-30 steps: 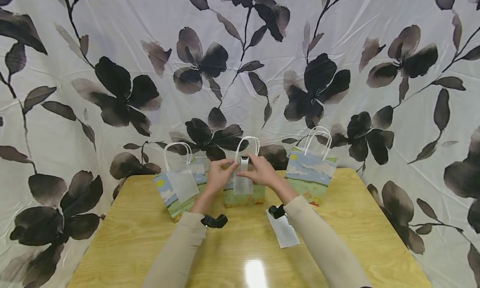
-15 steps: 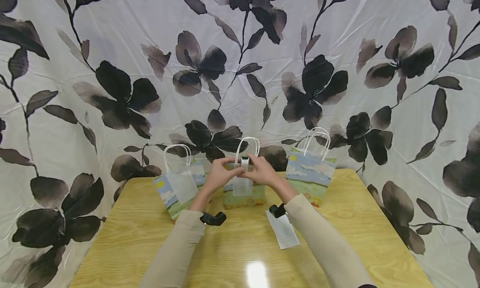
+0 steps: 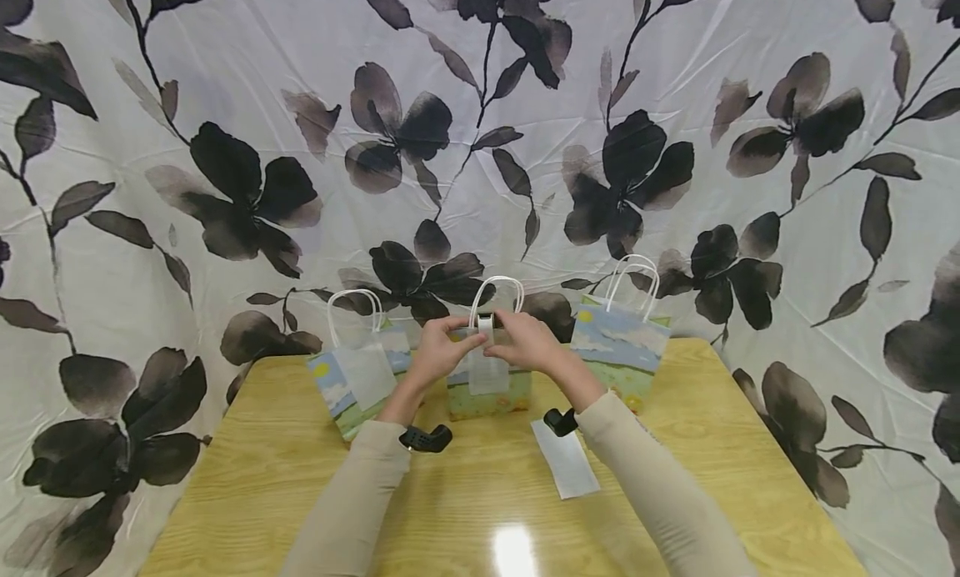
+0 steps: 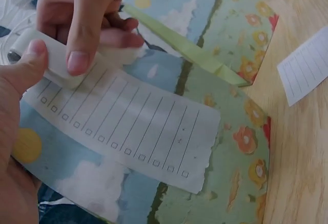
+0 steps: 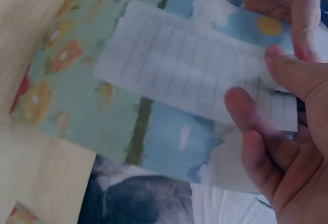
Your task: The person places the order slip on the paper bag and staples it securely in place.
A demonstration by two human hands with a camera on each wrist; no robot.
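A middle paper gift bag, printed with sky and flowers, stands upright with white handles looped above it. Over its front hangs a white checklist slip with ruled lines and small boxes. At the slip's upper end is a small white stapler with a dark metal end. My left hand presses its thumb on the stapler while its other fingers reach behind the bag's top. My right hand pinches the stapler from the other side, thumb in front. The palms partly hide the bag's upper part.
To the left leans a similar bag with a white slip on its front. Another such bag, without a slip on its visible front, stands right. A loose slip lies on the wooden table beneath my right wrist. Behind hangs a floral curtain.
My left thumb has moved right, from beside the stapler onto it. The stapler, slip and right hand have shifted very slightly. The other bags and the loose slip stay put.
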